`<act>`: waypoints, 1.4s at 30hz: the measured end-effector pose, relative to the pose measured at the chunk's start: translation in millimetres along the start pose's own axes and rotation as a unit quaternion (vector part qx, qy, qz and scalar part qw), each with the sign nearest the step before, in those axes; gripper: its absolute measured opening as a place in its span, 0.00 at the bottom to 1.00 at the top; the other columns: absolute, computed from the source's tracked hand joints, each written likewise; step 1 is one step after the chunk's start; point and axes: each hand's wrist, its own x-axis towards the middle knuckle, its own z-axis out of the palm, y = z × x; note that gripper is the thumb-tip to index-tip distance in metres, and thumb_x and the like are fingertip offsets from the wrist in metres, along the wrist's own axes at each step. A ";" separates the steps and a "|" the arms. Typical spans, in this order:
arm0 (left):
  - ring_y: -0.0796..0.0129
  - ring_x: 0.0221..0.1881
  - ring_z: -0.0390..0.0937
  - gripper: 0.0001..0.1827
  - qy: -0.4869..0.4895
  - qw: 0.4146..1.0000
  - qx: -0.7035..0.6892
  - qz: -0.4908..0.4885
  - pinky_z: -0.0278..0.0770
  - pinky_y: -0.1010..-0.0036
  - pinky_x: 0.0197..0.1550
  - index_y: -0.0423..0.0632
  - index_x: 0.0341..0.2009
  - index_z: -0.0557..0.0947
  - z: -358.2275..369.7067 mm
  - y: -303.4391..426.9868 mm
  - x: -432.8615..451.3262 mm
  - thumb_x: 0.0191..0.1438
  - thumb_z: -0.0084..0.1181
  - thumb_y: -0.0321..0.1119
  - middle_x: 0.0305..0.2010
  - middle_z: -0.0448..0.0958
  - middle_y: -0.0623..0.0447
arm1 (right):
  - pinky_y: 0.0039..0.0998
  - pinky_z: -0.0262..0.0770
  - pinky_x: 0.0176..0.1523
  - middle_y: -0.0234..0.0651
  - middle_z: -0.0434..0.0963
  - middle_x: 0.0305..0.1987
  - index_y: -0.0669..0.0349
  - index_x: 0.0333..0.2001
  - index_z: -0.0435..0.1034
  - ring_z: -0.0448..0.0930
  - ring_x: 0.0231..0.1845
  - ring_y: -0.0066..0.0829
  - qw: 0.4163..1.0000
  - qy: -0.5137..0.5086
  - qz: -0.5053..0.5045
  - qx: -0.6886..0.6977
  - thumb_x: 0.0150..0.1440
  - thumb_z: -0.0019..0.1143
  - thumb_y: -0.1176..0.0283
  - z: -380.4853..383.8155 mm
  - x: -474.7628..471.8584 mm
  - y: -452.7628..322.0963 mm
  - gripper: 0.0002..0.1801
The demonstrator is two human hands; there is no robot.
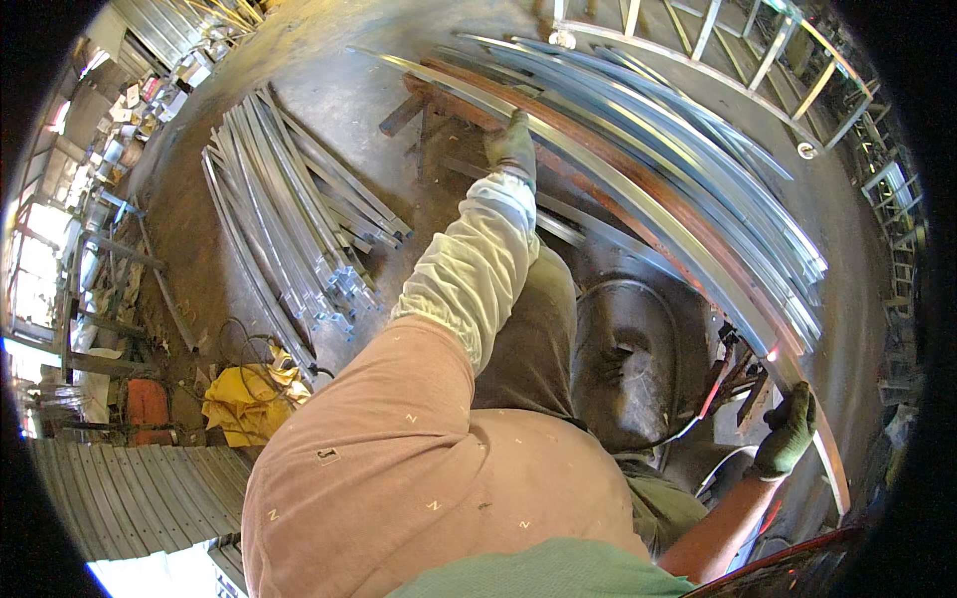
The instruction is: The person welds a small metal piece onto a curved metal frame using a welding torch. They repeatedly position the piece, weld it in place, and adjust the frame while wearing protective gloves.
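A long metal bar [635,183] runs over a reddish-brown steel beam [579,123]. My left hand [512,146], in a work glove with a pale sleeve cover, holds the bar towards its far end. My right hand [789,433], also gloved, grips a metal strip [828,452] at the right, just below the bar's near end. A small orange-white glow [772,354] shows at that end. Its source cannot be made out. Beside it, under the beam's edge, is a dark tool or clamp [729,336] with a red part. My right fingers are partly hidden.
Metal tubes [284,217] lie bundled on the floor at left; more long profiles [673,142] lie beyond the beam. A welded frame on casters [710,45] stands at the upper right. A cable [677,351] loops near my legs. Yellow cloth [247,404] lies at lower left.
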 end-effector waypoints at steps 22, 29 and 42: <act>0.48 0.48 0.87 0.14 -0.068 0.960 -0.273 0.010 0.92 0.52 0.51 0.45 0.53 0.85 -103.2 63.1 -36.6 0.74 0.62 0.42 0.47 0.87 0.45 | 0.26 0.62 0.34 0.24 0.73 0.26 0.59 0.44 0.81 0.69 0.27 0.18 0.980 -0.161 -0.114 0.006 0.79 0.62 0.60 72.7 52.2 -75.2 0.14; 0.37 0.60 0.84 0.26 -0.205 0.931 -0.301 -0.020 0.87 0.43 0.66 0.41 0.67 0.79 -175.1 114.8 -14.3 0.76 0.59 0.47 0.61 0.84 0.36 | 0.26 0.64 0.34 0.24 0.77 0.28 0.59 0.50 0.85 0.71 0.27 0.18 0.971 -0.207 -0.114 0.024 0.77 0.64 0.61 133.9 16.4 -108.2 0.13; 0.42 0.64 0.83 0.29 -0.201 0.964 -0.137 -0.108 0.83 0.45 0.71 0.35 0.68 0.77 -222.8 105.2 -3.8 0.76 0.62 0.47 0.67 0.82 0.34 | 0.38 0.85 0.57 0.51 0.89 0.51 0.60 0.61 0.83 0.91 0.50 0.44 0.781 -0.447 -0.376 -0.222 0.68 0.71 0.64 294.9 -89.5 -139.6 0.21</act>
